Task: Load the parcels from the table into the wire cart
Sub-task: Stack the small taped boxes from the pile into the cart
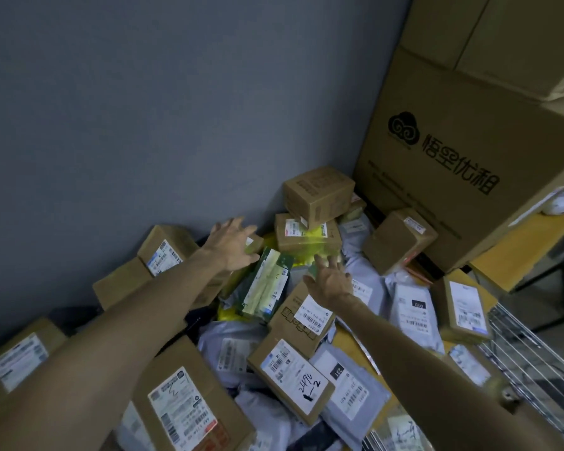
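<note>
Parcels [290, 382] of brown cardboard and grey plastic cover wooden bench [343, 336] at grey wall [144, 109]; left hand [232, 244], right hand [331, 281]: fingers spread.

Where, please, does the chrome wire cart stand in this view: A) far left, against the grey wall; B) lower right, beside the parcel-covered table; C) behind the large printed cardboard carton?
B: the chrome wire cart shows at the lower right edge, next to the wooden table heaped with parcels.

Grey wall [144, 109] fills left and far. Large printed carton [453, 164] stands far right; plain cartons [489, 34] stacked on top.
</note>
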